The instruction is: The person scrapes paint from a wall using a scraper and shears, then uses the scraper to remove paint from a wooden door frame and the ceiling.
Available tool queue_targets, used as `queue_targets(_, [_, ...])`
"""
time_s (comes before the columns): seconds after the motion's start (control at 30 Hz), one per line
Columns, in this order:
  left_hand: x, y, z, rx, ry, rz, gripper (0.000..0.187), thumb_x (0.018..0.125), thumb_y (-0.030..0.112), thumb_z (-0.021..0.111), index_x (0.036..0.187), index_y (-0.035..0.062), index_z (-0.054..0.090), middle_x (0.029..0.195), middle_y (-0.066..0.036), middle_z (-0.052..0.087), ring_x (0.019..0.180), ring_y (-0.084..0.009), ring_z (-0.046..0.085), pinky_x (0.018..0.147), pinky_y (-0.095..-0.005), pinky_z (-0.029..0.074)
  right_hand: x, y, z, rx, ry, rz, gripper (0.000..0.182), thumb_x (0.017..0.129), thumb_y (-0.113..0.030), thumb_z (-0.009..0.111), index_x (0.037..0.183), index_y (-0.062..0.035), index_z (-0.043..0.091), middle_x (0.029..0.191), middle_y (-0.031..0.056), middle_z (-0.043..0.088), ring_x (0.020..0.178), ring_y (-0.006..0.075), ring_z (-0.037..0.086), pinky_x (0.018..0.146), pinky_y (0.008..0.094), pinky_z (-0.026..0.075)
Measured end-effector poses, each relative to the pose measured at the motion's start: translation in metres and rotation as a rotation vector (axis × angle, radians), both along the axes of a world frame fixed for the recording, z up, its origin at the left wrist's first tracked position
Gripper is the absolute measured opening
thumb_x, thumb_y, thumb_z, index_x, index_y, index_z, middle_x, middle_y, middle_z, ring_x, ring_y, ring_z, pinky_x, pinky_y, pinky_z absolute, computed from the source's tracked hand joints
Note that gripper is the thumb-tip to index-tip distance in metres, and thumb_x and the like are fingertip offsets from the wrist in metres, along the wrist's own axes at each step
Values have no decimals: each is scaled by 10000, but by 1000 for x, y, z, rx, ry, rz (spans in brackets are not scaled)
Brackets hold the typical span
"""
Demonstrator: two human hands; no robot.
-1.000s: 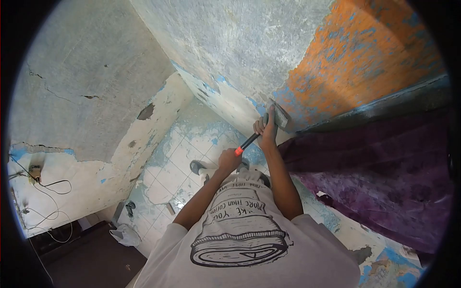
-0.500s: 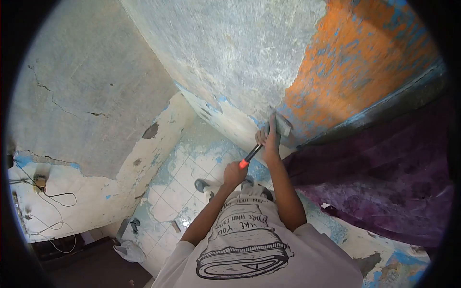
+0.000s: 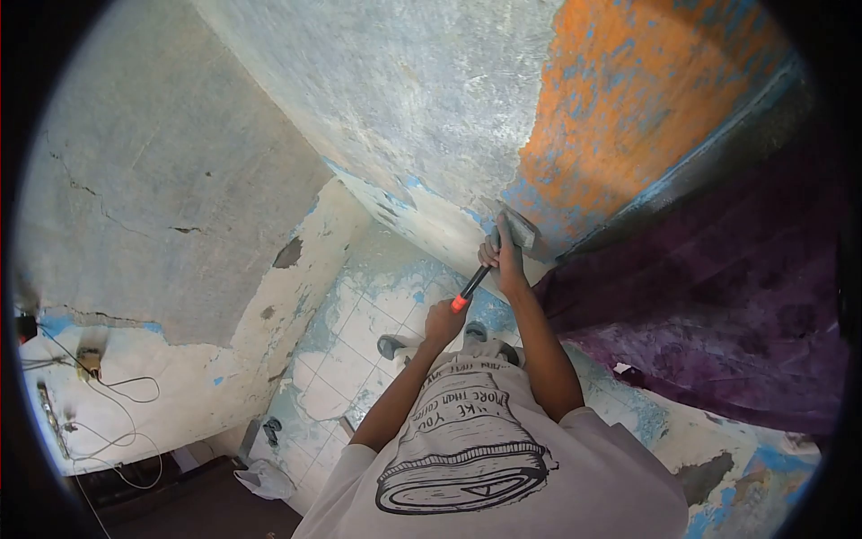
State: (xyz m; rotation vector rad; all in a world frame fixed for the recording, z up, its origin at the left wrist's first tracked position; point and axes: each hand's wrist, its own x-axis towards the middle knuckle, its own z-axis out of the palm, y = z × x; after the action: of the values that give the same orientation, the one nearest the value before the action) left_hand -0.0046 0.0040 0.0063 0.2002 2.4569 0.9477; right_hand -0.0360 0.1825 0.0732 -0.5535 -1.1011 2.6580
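A scraper with a wide grey blade (image 3: 518, 232) and a black handle (image 3: 475, 282) with a red section is held in both hands. My left hand (image 3: 443, 325) is closed around the lower handle by the red part. My right hand (image 3: 507, 261) grips higher up, just below the blade, with a finger stretched along the scraper's head. The blade lies at the lower part of the wall, near the border between bare grey plaster (image 3: 431, 99) and orange paint (image 3: 620, 108) with blue flecks. Whether its edge touches the wall is hard to tell.
Purple cloth (image 3: 718, 314) hangs on the right. Paint flakes cover the tiled floor (image 3: 350, 337) around my feet. At left, a cracked wall (image 3: 171, 180) carries a socket (image 3: 89, 361) with loose cables. A white plastic bag (image 3: 267, 480) lies beside a dark brown surface (image 3: 197, 503).
The view has shifted slightly, so the orange paint sits further left. Both hands keep their hold on the scraper, whose blade stays near the same low part of the wall.
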Motion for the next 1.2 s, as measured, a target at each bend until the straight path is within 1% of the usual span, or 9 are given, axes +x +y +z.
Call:
queue_targets(0.17, [0, 11, -4, 41, 51, -7, 451, 917, 438, 631, 837, 1, 709, 764, -286, 664, 785, -475, 665, 705, -551, 513, -2, 3, 32, 14, 24, 17, 546, 990, -480, 572, 588, -186, 347, 477, -48, 253, 379, 94, 250, 429, 277, 270])
queue_targets(0.3, [-3, 13, -1, 38, 72, 15, 417, 915, 403, 631, 838, 0, 703, 769, -285, 665, 780, -482, 659, 702, -551, 513, -7, 5, 24, 32, 97, -5, 536, 990, -470, 580, 592, -200, 345, 473, -53, 247, 375, 93, 240, 421, 270, 253])
queue_targets(0.37, [2, 7, -14, -13, 72, 1, 395, 915, 387, 628, 842, 6, 706, 769, -281, 666, 773, -482, 658, 701, -548, 515, -3, 1, -1, -72, -18, 10, 535, 993, -464, 577, 593, -207, 333, 469, -58, 236, 373, 92, 233, 418, 270, 244])
queue_targets(0.5, [5, 11, -5, -22, 130, 37, 355, 910, 364, 625, 841, 28, 716, 782, -271, 673, 775, -479, 659, 700, -539, 521, -1, 4, 20, -81, 26, 32, 550, 1007, -447, 554, 577, -215, 302, 463, -61, 226, 377, 91, 216, 420, 268, 240])
queue_targets(0.63, [-4, 23, 3, 40, 100, 89, 406, 895, 431, 642, 811, 42, 723, 811, -267, 684, 800, -475, 667, 707, -536, 525, -7, 10, 32, -108, 179, 73, 523, 1011, -357, 557, 573, -201, 318, 470, -57, 229, 385, 88, 219, 422, 270, 233])
queue_targets(0.8, [8, 9, -41, -59, 85, 92, 458, 891, 481, 638, 817, 37, 722, 816, -254, 696, 798, -477, 672, 717, -530, 535, 2, 9, -19, -126, 69, 119, 459, 978, -238, 570, 584, -193, 338, 482, -57, 240, 394, 86, 227, 427, 276, 229])
queue_targets(0.97, [-4, 20, -5, 63, 172, 60, 420, 911, 433, 639, 848, 23, 710, 781, -280, 659, 805, -476, 652, 693, -527, 515, -4, 8, 3, -28, 93, 86, 410, 944, -176, 594, 606, -182, 363, 491, -58, 251, 401, 94, 254, 430, 281, 235])
queue_targets(1.17, [0, -6, -36, 118, -70, -70, 549, 899, 536, 648, 881, -11, 694, 796, -271, 673, 807, -436, 673, 697, -474, 504, -1, 5, -43, -50, -110, 137, 402, 935, -203, 621, 647, -178, 342, 534, -43, 296, 458, 101, 321, 505, 273, 303])
queue_targets(1.2, [0, -12, -39, 80, -211, -97, 605, 892, 564, 648, 844, -39, 674, 748, -237, 673, 732, -354, 675, 683, -447, 489, 3, 3, -50, -92, -155, 155, 360, 940, -210, 622, 672, -166, 385, 564, -40, 326, 499, 102, 361, 539, 268, 327])
